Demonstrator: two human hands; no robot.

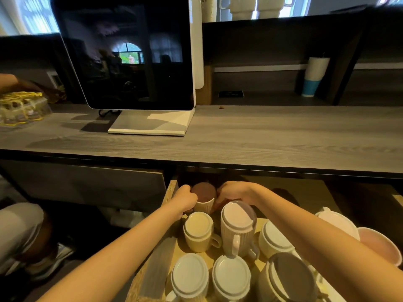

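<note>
An upside-down ribbed cream mug (pixel 204 198) stands at the back of an open drawer (pixel 157 267) under the counter. My left hand (pixel 187 198) grips its left side with curled fingers. My right hand (pixel 232 192) curls round its right side; the fingertips are hidden behind the mug. Several more upturned mugs stand in front: a yellowish one (pixel 199 232), a tall ribbed white one (pixel 237 227) with a handle, and white ones (pixel 189 277) nearer to me.
A grey wooden counter (pixel 261 136) runs above the drawer, with a white-framed screen (pixel 128 55) on its stand. A white and blue paper cup (pixel 314 77) stands at the back right. Packaged goods (pixel 21 107) lie at left, another person's arm above them. Pink bowls (pixel 379 245) sit at right.
</note>
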